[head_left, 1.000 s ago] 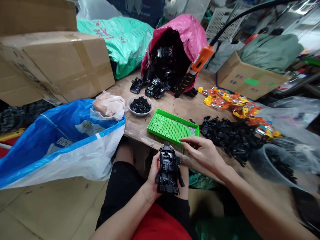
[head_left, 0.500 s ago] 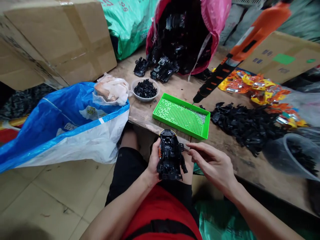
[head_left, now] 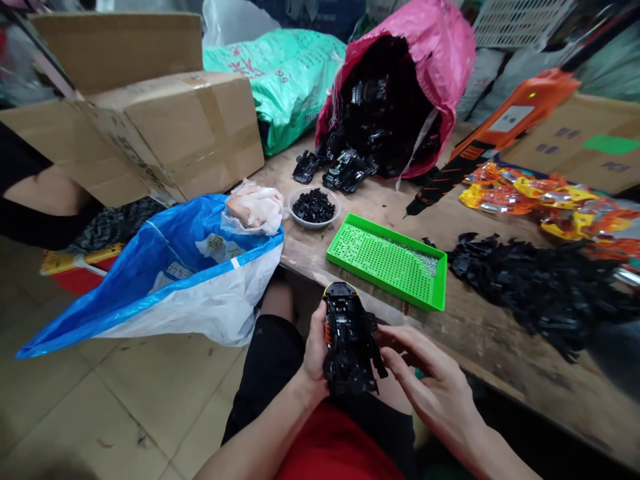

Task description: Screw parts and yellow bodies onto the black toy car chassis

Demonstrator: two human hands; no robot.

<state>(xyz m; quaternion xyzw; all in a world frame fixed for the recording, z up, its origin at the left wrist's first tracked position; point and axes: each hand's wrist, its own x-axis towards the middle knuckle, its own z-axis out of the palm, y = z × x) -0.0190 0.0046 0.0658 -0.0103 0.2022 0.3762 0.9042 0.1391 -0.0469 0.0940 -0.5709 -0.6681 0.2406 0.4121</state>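
Observation:
My left hand (head_left: pixel 316 347) is closed around the left side of a black toy car (head_left: pixel 347 340), held above my lap with its underside facing up. The car has a yellow edge at its far end and orange marks on its left side. A dark flap-like part (head_left: pixel 377 353) sticks out from its right side. Beside that part, my right hand (head_left: pixel 425 373) has its thumb and forefinger apart, the fingertips at the car's edge. A green perforated tray (head_left: pixel 350 267) with small silvery screws lies on the table just beyond.
An orange electric screwdriver (head_left: pixel 500 127) hangs over the table, tip near the tray. Around it are a bowl of small black parts (head_left: pixel 313 207), a pink sack of black car bodies (head_left: pixel 440 73), black pieces (head_left: pixel 530 287) and yellow-orange shells (head_left: pixel 555 200). A blue-white sack (head_left: pixel 200 300) gapes at left.
The view has shifted, so everything sits lower and mostly further right. My right thumb and forefinger, earlier pinched on a small dark piece at the car's side, are now apart. The left hand keeps its hold.

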